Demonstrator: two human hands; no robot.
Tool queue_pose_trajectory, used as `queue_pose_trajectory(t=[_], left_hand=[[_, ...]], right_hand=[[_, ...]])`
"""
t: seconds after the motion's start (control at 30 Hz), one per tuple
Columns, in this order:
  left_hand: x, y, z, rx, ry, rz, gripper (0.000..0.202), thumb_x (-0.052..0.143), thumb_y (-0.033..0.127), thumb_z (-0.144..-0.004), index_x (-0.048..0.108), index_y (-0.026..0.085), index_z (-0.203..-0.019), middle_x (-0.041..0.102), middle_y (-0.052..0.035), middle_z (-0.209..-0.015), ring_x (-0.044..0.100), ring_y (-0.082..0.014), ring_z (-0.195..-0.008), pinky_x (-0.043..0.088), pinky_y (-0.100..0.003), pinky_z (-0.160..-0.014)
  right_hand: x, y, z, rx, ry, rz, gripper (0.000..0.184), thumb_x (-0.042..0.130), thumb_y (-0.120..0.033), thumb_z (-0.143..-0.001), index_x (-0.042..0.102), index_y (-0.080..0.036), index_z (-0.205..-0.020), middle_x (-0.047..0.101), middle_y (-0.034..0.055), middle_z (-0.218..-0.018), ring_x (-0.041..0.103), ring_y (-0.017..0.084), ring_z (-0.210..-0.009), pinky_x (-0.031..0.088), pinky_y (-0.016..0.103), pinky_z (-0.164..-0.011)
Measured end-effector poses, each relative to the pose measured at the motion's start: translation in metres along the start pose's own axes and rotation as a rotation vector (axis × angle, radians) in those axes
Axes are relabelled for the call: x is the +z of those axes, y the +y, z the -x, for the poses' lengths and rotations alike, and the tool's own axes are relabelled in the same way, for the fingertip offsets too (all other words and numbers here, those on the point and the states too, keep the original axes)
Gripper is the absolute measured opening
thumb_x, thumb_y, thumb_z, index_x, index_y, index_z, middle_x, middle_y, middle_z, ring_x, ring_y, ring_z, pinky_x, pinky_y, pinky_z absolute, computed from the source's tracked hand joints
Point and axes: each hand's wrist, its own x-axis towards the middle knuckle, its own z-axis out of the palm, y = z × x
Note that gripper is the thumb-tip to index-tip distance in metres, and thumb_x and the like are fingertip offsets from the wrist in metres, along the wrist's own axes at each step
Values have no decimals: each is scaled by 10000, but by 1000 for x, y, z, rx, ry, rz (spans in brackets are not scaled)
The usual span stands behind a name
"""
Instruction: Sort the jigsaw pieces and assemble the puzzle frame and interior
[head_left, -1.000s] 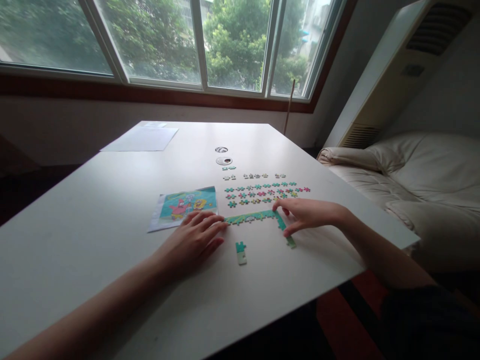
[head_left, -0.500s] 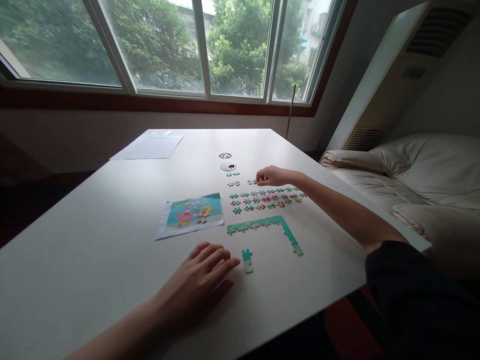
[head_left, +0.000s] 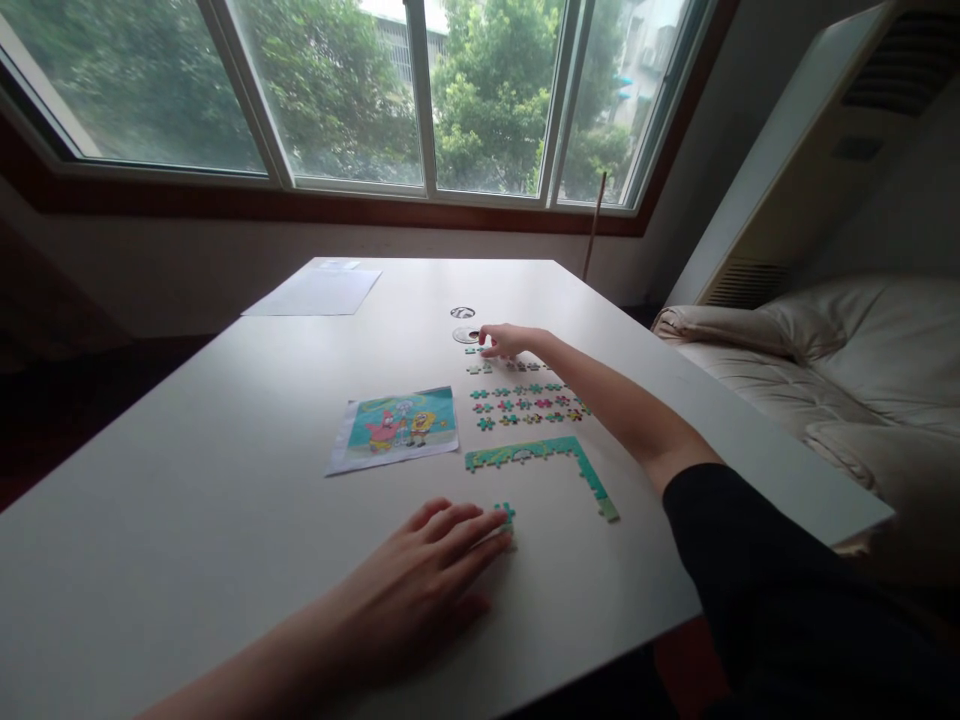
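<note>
Right up front, near side of the border, there was the left hand (head_left: 450, 545), low and palm down, fingers loosely together and a little bent, their tips over a joined pair (head_left: 504, 512) of pieces that showed only in part; whether they pressed on it, you couldn't tell. And just beyond sat the border (head_left: 525, 452) itself, a green strip of locked pieces flat on the white table (head_left: 225, 450), one long run across and one leg coming back toward the person on the right, ending in a paler green piece! Left of the border, well within reach of it, lay the picture (head_left: 405, 430), its cartoon figures facing up. Past the border came the loose pieces (head_left: 521, 405), three colourful rows, with a paler row (head_left: 480, 369) farther out from it. Then the right hand (head_left: 510, 341), stretched clear across to the far side of the border, wrist arched, index finger and thumb bent down at a small green duo (head_left: 469, 350); too small to tell whether they pinched a piece. Just past that, two discs (head_left: 463, 312), farther from the border again; off to its far left, a sheet (head_left: 315, 292); and beyond everything, the window (head_left: 491, 100), bright with leaves.
</note>
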Motion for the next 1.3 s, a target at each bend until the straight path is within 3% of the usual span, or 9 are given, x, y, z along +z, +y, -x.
queue_pose_trajectory(t=[0.27, 0.37, 0.47, 0.6, 0.73, 0.8, 1.0, 1.17, 1.3], left_hand=[[0, 1, 3, -1, 9, -50, 404, 474, 291, -890, 440, 190, -1279, 545, -83, -1266, 524, -257, -1072, 380, -393, -911], [1, 1, 4, -2, 6, -80, 388, 464, 277, -898, 439, 187, -1275, 545, -73, -1267, 519, -253, -1077, 369, -393, -916], [3, 0, 5, 6, 9, -90, 385, 465, 273, -897, 439, 181, -1270, 540, -70, -1274, 513, -253, -1082, 364, -396, -914], [4, 1, 5, 8, 20, -85, 379, 467, 263, -894, 441, 178, -1263, 542, -69, -1272, 515, -251, -1078, 364, -399, -909], [3, 2, 4, 9, 16, -86, 362, 467, 260, -894, 454, 169, -1244, 547, -75, -1265, 520, -257, -1063, 364, -409, -902], [3, 3, 4, 13, 14, -93, 354, 463, 263, -898, 461, 158, -1236, 552, -78, -1260, 522, -263, -1053, 366, -414, -894], [4, 4, 4, 38, 61, -103, 335, 457, 259, -903, 483, 135, -1214, 571, -81, -1239, 537, -265, -1018, 372, -413, -873], [5, 4, 4, 41, 89, -90, 314, 454, 247, -902, 505, 129, -1188, 591, -81, -1210, 555, -250, -981, 393, -399, -851], [4, 4, 4, 50, 84, -100, 312, 444, 241, -901, 511, 126, -1183, 590, -89, -1209, 557, -250, -977, 405, -399, -843]], right_hand=[[-2, 1, -12, 63, -67, -37, 356, 652, -416, -750, 591, -117, -934, 553, -11, -521, 456, 82, -418, 400, 235, -518], [0, 1, -9, 50, -21, -36, 272, 665, -343, -749, 591, -117, -883, 555, -13, -524, 463, 82, -428, 392, 221, -511], [3, -1, -1, -4, 81, -30, 227, 667, -259, -742, 594, -121, -907, 619, 26, -707, 514, 89, -547, 393, 210, -560], [9, -15, 28, -126, 197, -35, 260, 611, -227, -780, 599, -145, -1026, 614, 44, -900, 521, 87, -713, 391, 204, -666], [23, -42, 82, -375, 233, -144, 198, 588, -281, -790, 650, -133, -906, 604, 14, -739, 507, 74, -636, 385, 203, -607], [33, -55, 111, -422, 168, -211, 192, 609, -291, -775, 643, -129, -872, 592, -4, -668, 506, 69, -595, 382, 193, -563], [64, -72, 165, -354, -96, -472, 198, 637, -302, -757, 631, -126, -848, 667, 25, -715, 592, 91, -636, 437, 184, -567], [79, -79, 176, -288, -92, -533, 167, 642, -278, -755, 634, -130, -832, 692, 41, -746, 639, 121, -700, 460, 195, -615], [80, -86, 179, -324, -7, -411, 148, 656, -265, -741, 660, -133, -808, 666, 24, -697, 598, 101, -636, 430, 182, -570]])
